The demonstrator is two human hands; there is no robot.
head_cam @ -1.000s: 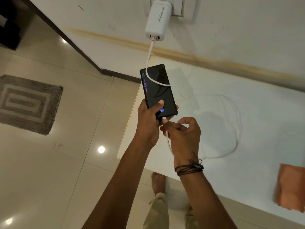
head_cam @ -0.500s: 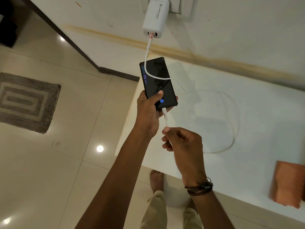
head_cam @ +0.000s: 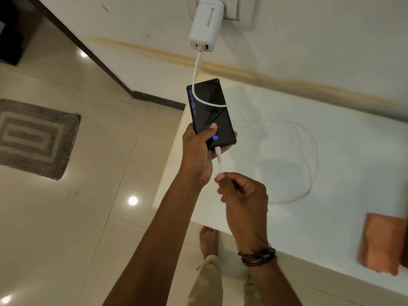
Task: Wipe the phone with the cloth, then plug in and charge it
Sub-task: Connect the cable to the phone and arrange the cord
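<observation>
My left hand (head_cam: 196, 153) holds a black phone (head_cam: 209, 111) above the left corner of the white counter (head_cam: 331, 168), thumb on its lit screen near a blue fingerprint icon. A white cable (head_cam: 309, 155) is plugged into the phone's bottom end, loops over the counter, crosses the screen and runs up to a white charger (head_cam: 205, 25) in the wall socket. My right hand (head_cam: 240, 195) pinches the cable a short way below the phone's plug. An orange cloth (head_cam: 382, 244) lies folded on the counter at the far right.
A beige tiled floor lies to the left with a grey patterned mat (head_cam: 35, 138). A dark skirting runs along the wall's foot. A bare foot (head_cam: 208, 240) and beige trousers show under the counter edge.
My right hand has slid down the cable away from the phone's bottom end, leaving the plug seated in the phone. The left hand keeps the phone in about the same place.
</observation>
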